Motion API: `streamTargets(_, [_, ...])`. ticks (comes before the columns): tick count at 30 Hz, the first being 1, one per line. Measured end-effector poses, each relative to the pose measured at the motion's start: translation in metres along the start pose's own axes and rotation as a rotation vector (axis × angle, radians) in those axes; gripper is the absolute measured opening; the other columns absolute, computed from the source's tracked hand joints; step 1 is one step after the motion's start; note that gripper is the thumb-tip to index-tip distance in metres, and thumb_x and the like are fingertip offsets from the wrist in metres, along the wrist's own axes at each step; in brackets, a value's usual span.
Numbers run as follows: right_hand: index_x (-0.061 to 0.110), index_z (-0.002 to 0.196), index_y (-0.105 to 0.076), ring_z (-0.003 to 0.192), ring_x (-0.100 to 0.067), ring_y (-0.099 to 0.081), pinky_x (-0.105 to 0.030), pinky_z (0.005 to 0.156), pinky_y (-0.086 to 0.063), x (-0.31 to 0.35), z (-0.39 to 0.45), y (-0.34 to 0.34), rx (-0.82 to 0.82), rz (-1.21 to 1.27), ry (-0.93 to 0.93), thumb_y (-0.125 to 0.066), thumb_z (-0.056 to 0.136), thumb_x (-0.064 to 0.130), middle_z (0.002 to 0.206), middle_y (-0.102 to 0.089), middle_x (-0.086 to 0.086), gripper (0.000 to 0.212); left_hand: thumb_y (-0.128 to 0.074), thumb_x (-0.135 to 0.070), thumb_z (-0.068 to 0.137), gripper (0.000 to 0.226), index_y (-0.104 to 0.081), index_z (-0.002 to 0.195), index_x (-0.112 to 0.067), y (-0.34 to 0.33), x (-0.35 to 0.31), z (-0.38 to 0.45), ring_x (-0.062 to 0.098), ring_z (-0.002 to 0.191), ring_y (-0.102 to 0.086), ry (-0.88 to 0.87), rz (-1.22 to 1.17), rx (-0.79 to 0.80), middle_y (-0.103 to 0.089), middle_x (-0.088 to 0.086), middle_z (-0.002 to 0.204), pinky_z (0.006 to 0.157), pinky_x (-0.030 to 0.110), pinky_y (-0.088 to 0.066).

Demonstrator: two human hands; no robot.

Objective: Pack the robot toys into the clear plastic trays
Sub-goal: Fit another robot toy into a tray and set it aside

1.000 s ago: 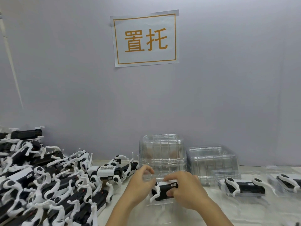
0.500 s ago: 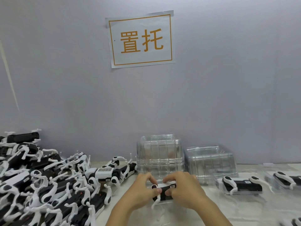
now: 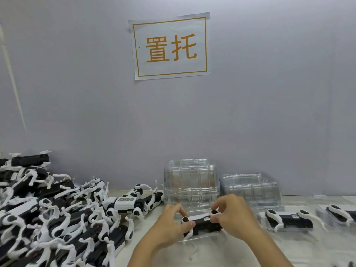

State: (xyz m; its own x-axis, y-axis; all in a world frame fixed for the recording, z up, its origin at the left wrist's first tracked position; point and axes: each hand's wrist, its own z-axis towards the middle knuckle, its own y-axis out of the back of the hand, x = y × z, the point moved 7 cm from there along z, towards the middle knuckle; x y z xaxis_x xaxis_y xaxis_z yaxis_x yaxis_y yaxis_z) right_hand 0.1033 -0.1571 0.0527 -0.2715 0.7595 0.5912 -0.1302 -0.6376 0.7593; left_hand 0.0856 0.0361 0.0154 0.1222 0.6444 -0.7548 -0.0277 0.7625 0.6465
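Observation:
A black-and-white robot toy (image 3: 204, 224) lies in a clear plastic tray (image 3: 200, 237) on the table in front of me. My left hand (image 3: 171, 226) pinches the toy's left white leg joint. My right hand (image 3: 234, 216) pinches the right leg joint, fingers curled over the toy's far end. Both hands press on the toy inside the tray. A second toy (image 3: 288, 220) sits packed in its own tray to the right, and a third (image 3: 341, 214) at the right edge.
A large heap of loose robot toys (image 3: 48, 218) fills the left side of the table. Two stacks of empty clear trays (image 3: 190, 182) (image 3: 250, 189) stand behind my hands against the grey wall. A paper sign (image 3: 169, 47) hangs on the wall.
My hands have shifted on the toy: fingers now pinch the two leg joints and the black body shows between them. The view tilted slightly.

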Motion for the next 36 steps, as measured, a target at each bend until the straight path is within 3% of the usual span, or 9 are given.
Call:
streamTargets(5, [0.037, 0.091, -0.072, 0.089, -0.007, -0.061, -0.034, 0.091, -0.048, -0.005, -0.005, 0.0, -0.147, -0.048, -0.084, -0.082, 0.075, 0.045, 0.083, -0.064, 0.017, 0.02, -0.067, -0.045, 0.09, 0.019, -0.055, 0.093, -0.031, -0.001, -0.003, -0.001, 0.014, 0.128, -0.039, 0.016, 0.003, -0.013, -0.04, -0.011, 0.133, 0.101, 0.031, -0.031])
streamTargets(10, [0.039, 0.093, -0.07, 0.097, -0.007, -0.057, -0.036, 0.098, -0.04, -0.001, -0.001, 0.0, -0.131, -0.145, -0.056, -0.078, 0.079, 0.047, 0.082, -0.058, 0.019, 0.019, -0.069, -0.044, 0.089, 0.021, -0.057, 0.096, -0.028, -0.001, -0.002, 0.0, 0.012, 0.127, -0.04, 0.041, -0.039, -0.048, -0.041, -0.013, 0.129, 0.099, 0.028, -0.03])
streamTargets(14, [0.034, 0.096, -0.069, 0.102, -0.009, -0.056, -0.038, 0.099, -0.031, 0.003, 0.002, 0.002, -0.086, -0.23, -0.025, -0.072, 0.086, 0.043, 0.083, -0.063, 0.015, 0.013, -0.07, -0.043, 0.088, 0.02, -0.058, 0.095, -0.028, -0.001, 0.0, 0.001, 0.013, 0.128, -0.038, 0.048, -0.064, -0.067, -0.041, -0.014, 0.131, 0.105, 0.032, -0.032])
streamTargets(18, [0.028, 0.101, -0.072, 0.115, -0.015, -0.05, -0.037, 0.088, -0.027, 0.017, 0.003, -0.002, -0.071, -0.289, 0.025, -0.059, 0.096, 0.036, 0.104, -0.067, 0.013, 0.017, -0.069, -0.041, 0.089, 0.022, -0.056, 0.101, -0.027, -0.001, 0.0, 0.002, 0.011, 0.123, -0.041, 0.044, -0.093, -0.091, -0.043, -0.012, 0.127, 0.095, 0.027, -0.033])
streamTargets(21, [0.039, 0.128, -0.058, 0.133, -0.018, -0.04, -0.047, 0.109, -0.029, 0.034, -0.004, -0.019, 0.043, -0.176, 0.086, -0.054, 0.096, 0.049, 0.135, -0.054, 0.01, 0.034, -0.061, -0.04, 0.095, 0.018, -0.051, 0.102, -0.027, 0.001, 0.002, 0.002, 0.01, 0.102, -0.052, 0.066, -0.229, -0.134, -0.054, -0.006, 0.115, 0.077, 0.022, -0.039])
streamTargets(23, [0.049, 0.134, -0.049, 0.137, -0.02, -0.034, -0.053, 0.113, -0.023, 0.046, -0.01, -0.037, 0.157, -0.166, 0.152, -0.049, 0.096, 0.056, 0.139, -0.049, 0.009, 0.038, -0.053, -0.038, 0.101, 0.015, -0.05, 0.103, -0.023, 0.003, 0.006, 0.002, 0.007, 0.098, -0.055, 0.094, -0.367, -0.192, -0.06, -0.003, 0.11, 0.072, 0.02, -0.039])
streamTargets(27, [0.05, 0.128, -0.051, 0.126, -0.019, -0.039, -0.048, 0.101, -0.023, 0.059, -0.02, -0.054, 0.192, -0.229, 0.24, -0.039, 0.101, 0.05, 0.124, -0.052, 0.012, 0.03, -0.045, -0.031, 0.104, 0.019, -0.054, 0.097, -0.017, 0.005, 0.012, 0.004, 0.004, 0.088, -0.054, 0.134, -0.51, -0.267, -0.059, -0.005, 0.093, 0.069, 0.022, -0.037])
streamTargets(31, [0.044, 0.116, -0.061, 0.117, -0.017, -0.044, -0.043, 0.09, -0.026, 0.062, -0.022, -0.051, 0.198, -0.21, 0.259, -0.039, 0.102, 0.036, 0.112, -0.059, 0.014, 0.027, -0.047, -0.029, 0.103, 0.019, -0.058, 0.095, -0.016, 0.005, 0.014, 0.006, 0.004, 0.087, -0.054, 0.132, -0.477, -0.282, -0.06, -0.005, 0.093, 0.07, 0.021, -0.038])
streamTargets(36, [0.047, 0.125, -0.06, 0.11, -0.016, -0.052, -0.039, 0.089, -0.03, 0.06, -0.017, -0.051, 0.222, -0.193, 0.233, -0.04, 0.098, 0.013, 0.084, -0.058, 0.016, 0.048, -0.047, -0.029, 0.103, 0.02, -0.059, 0.099, -0.014, 0.004, 0.014, 0.005, 0.004, 0.091, -0.055, 0.126, -0.458, -0.286, -0.063, -0.001, 0.1, 0.07, 0.02, -0.038])
